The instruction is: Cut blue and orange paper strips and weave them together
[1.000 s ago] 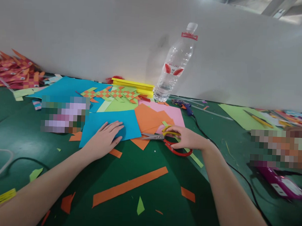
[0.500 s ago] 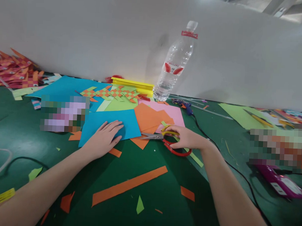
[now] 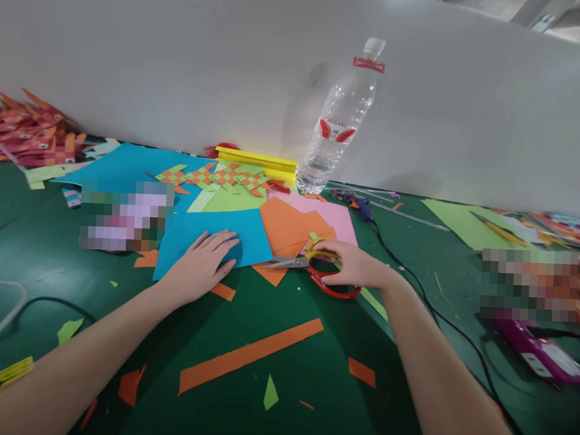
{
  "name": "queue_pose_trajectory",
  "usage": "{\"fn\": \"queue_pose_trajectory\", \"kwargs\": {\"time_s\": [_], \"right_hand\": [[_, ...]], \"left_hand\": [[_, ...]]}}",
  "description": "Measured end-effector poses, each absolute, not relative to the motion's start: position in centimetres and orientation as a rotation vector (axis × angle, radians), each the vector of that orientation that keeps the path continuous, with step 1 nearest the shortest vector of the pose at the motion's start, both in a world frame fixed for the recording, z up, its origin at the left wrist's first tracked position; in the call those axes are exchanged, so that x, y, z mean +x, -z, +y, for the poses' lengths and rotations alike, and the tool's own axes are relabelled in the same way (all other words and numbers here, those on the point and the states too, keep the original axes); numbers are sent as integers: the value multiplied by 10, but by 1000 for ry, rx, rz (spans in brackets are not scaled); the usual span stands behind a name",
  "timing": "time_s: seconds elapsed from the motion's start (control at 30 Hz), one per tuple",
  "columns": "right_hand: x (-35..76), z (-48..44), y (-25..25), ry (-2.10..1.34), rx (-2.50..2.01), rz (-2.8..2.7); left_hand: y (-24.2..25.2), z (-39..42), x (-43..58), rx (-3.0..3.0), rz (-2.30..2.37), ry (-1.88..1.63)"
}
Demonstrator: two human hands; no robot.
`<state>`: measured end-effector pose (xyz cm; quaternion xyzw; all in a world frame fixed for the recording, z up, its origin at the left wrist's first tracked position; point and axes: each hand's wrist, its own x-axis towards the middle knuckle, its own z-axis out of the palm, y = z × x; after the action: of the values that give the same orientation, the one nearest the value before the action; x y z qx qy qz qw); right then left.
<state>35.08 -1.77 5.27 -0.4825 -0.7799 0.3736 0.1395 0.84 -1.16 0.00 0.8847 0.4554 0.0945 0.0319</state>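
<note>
My left hand (image 3: 202,265) lies flat on a blue sheet of paper (image 3: 183,235), its fingers stretched out. In my right hand (image 3: 352,265) is a pair of scissors (image 3: 295,262) with one yellow and one red handle loop. The blades point left, partly apart, beside the sheet's right edge and over an orange paper scrap (image 3: 272,274). Behind them lie orange sheets (image 3: 289,227) on a pink sheet (image 3: 335,216). Several woven orange-and-green paper fish (image 3: 205,177) rest beyond the blue sheet.
A water bottle (image 3: 339,123) leans near the grey wall. A blue glue gun (image 3: 355,202) trails a black cord to the right, towards a purple power strip (image 3: 534,350). An orange strip (image 3: 250,357) and scraps lie in front. Red-orange woven pieces (image 3: 31,132) are heaped at left.
My right hand has shifted slightly left with the scissors, bringing the blade tips closer to the blue sheet. The left hand stays on the sheet.
</note>
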Motion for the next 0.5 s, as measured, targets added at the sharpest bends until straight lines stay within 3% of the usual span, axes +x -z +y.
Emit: {"fn": "queue_pose_trajectory", "kwargs": {"time_s": [0.23, 0.5], "right_hand": [[344, -15, -47, -801, -1353, -2380], [346, -15, -54, -749, -1285, -2439]], "left_hand": [[1, -10, 8, 2669, 1414, -306], [-2, -10, 9, 2651, 1408, -273]]}}
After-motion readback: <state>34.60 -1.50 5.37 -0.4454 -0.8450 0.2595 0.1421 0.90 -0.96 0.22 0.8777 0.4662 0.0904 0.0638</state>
